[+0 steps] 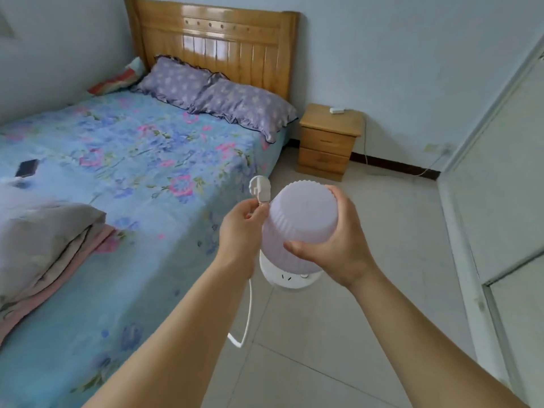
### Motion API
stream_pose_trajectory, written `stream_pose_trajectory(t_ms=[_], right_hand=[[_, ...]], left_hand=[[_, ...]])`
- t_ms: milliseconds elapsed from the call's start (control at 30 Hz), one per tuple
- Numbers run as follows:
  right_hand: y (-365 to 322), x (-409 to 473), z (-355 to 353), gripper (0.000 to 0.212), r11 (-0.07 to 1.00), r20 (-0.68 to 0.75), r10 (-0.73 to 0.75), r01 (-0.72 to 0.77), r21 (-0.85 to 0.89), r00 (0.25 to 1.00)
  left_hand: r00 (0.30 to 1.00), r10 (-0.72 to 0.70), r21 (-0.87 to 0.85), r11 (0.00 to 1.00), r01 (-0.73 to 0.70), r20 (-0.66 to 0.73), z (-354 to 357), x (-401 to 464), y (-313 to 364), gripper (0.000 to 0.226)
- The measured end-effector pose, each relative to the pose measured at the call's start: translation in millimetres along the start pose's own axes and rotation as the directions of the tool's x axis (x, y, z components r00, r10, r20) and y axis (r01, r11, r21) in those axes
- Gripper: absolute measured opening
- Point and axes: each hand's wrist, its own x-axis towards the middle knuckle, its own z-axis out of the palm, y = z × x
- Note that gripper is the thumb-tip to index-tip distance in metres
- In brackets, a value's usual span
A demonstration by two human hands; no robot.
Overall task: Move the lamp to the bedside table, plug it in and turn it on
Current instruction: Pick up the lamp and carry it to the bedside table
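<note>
I hold a small lamp [300, 213] with a ribbed pale lilac shade and a round white base in the air above the floor. My right hand [332, 240] grips the shade from the right side. My left hand [240, 228] pinches the lamp's white plug [260, 188] just left of the shade, and its white cord [249, 307] hangs down in a loop. The wooden bedside table [328, 141] stands ahead by the far wall, right of the bed. On its top lies a white power strip [336, 110], whose cable runs to a wall socket [447, 148].
A bed [132, 178] with a floral blue sheet, two purple pillows and a wooden headboard fills the left. A dark phone [27, 168] and folded blankets [44, 240] lie on it. A white door or wardrobe panel [500, 201] lines the right. Tiled floor lies between.
</note>
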Motion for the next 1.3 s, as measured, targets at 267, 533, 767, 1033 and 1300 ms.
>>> stream_pose_trajectory(t_ms=[267, 533, 767, 1033, 1300], right_hand=[[52, 125, -15, 0.099, 0.994, -0.13, 0.093, -0.101, -0.052, 0.987], [136, 285, -55, 0.097, 0.993, -0.125, 0.101, -0.107, -0.041, 0.987], [200, 428, -107, 0.1, 0.992, -0.07, 0.112, -0.116, -0.059, 0.991], [279, 574, -135, 0.101, 0.986, -0.101, 0.161, -0.165, -0.03, 0.982], [353, 748, -152, 0.101, 0.966, -0.203, 0.256, -0.255, 0.032, 0.945]], left_hand=[[0.994, 0.042, 0.103, 0.993, -0.052, 0.1, 81, 129, 36, 0.018], [0.995, 0.034, 0.12, 0.992, -0.046, 0.096, 198, 275, 57, 0.018], [0.997, 0.008, 0.137, 0.99, -0.019, 0.081, 305, 391, 85, 0.019], [0.992, -0.023, 0.163, 0.987, 0.002, 0.125, 404, 531, 107, 0.021], [0.97, -0.008, 0.209, 0.977, -0.045, 0.244, 507, 706, 144, 0.019]])
